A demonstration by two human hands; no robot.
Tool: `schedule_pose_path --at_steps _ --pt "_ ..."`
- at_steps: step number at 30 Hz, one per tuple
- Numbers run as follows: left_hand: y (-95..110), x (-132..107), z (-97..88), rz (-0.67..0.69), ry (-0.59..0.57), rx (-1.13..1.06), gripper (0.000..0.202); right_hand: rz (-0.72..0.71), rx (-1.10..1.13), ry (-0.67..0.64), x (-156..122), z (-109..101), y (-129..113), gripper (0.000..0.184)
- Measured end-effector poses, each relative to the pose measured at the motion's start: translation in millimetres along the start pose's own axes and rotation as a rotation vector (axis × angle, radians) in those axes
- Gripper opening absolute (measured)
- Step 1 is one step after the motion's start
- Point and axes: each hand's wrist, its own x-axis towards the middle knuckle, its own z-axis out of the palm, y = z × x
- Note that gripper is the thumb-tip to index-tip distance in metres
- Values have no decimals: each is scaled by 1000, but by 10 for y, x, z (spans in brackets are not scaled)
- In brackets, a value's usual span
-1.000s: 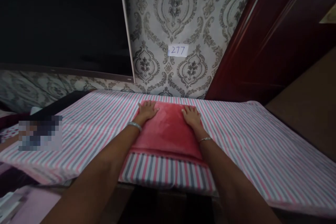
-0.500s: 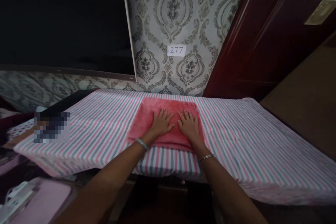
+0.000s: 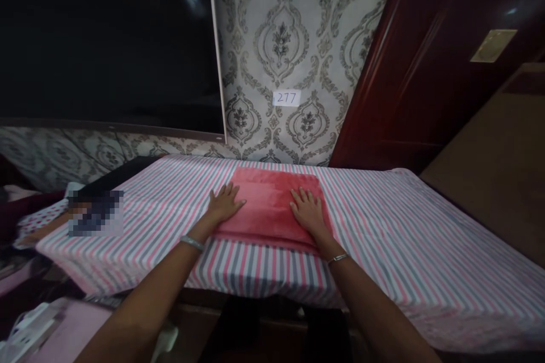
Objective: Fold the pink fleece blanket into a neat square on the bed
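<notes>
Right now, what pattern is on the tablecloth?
The tablecloth has pink, white and bluish-grey stripes, best seen in the head view, the only one here.

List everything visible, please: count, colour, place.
Folded cloth: one, reddish pink, centre
Tablecloth: one, pink-grey striped, underneath
Slab: one, black, left of tablecloth
Screen: one, black, upper left
Wall: one, patterned grey, back
Paper: one, white, on wall
Door: one, dark red, right
Plate: one, gold, on door
Panel: one, brown, far right
Dotted cloth: one, white, left
Clutter: uncounted, pink, white, lower left
Bracelets: two, silvery, wrists
Left grip: one, cloth's left edge
Right grip: one, cloth's right side
</notes>
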Motion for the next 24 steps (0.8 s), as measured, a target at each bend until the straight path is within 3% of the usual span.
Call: schedule_pose_path --at_steps 4,8,12,17,20,24 --pt "59 235 -220 13 64 13 65 15 115 -30 265 -267 43 53" --pt "451 649 -388 214 95 -16 61 52 135 70 670 -461 -18 54" --pt "779 999 -177 293 100 -24 61 93 49 67 891 -224 -65 53" --pt "819 1153 267 259 194 -50 63 43 33 91 901 138 19 53" --pt "802 1155 296 261 187 -59 63 37 47 88 909 162 44 53" --pt "685 1150 155 230 157 -12 65 49 46 75 915 128 32 53"
